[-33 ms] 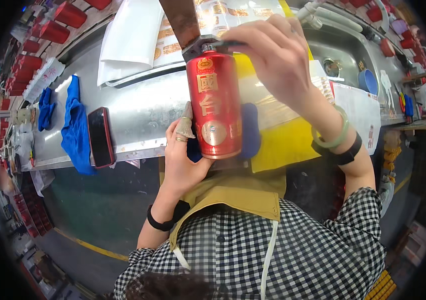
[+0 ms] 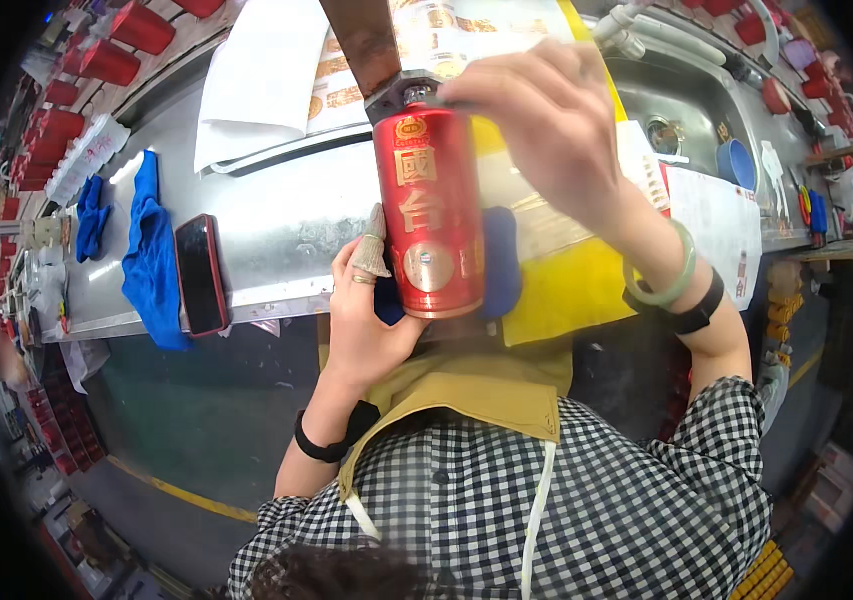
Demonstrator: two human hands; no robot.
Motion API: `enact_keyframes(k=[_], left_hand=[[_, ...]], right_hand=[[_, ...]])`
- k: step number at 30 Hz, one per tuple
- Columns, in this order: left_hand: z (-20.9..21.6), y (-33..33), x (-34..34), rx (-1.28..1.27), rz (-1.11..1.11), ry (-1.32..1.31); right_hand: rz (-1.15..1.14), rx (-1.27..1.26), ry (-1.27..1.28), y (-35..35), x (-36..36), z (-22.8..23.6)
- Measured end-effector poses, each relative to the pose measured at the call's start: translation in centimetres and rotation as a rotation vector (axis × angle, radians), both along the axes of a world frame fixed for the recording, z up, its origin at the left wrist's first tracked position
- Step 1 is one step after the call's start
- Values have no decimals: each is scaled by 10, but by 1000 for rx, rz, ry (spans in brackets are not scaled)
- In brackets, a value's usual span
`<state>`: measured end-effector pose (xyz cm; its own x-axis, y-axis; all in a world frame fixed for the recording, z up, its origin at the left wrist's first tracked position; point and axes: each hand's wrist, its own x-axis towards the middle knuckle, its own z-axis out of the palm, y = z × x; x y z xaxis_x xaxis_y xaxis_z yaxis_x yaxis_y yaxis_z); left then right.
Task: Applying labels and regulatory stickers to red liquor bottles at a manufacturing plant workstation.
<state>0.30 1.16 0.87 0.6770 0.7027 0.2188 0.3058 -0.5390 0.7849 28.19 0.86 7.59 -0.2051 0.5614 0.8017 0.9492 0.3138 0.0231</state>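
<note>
A red bottle with gold lettering and a round pale seal hangs neck-up in front of me, nearly upright. Around its lower left side my left hand is closed, one finger wearing a pale fabric finger cover. The bottle's neck meets a dark metal plate on a brownish metal post. Beside that neck, my right hand has its fingers curled and pinched together, smeared by motion. Whatever they grip is hidden from this angle. A blue pad shows behind the bottle.
On the steel bench to the left lie a phone and blue gloves. Printed sheets lie at the back and a yellow sheet on the right. A sink with a blue cup is at the far right.
My right hand has turned and shifted slightly; the dark handle-like piece seen at its fingertips is now covered. My left hand and the bottle stay practically in place.
</note>
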Motion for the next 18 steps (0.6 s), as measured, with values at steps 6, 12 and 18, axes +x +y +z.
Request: enact_keyframes(k=[6,12,18], left_hand=[[2,1,2,-13,-4,-37],[8,-7,4,102,80,-76],[6,-8,7,4,111,-152]], right_hand=[[357,-122,58,-57,-61,-22],[-9,-194,-20,4,-40,9],[66,-103,-176,7,-29,8]])
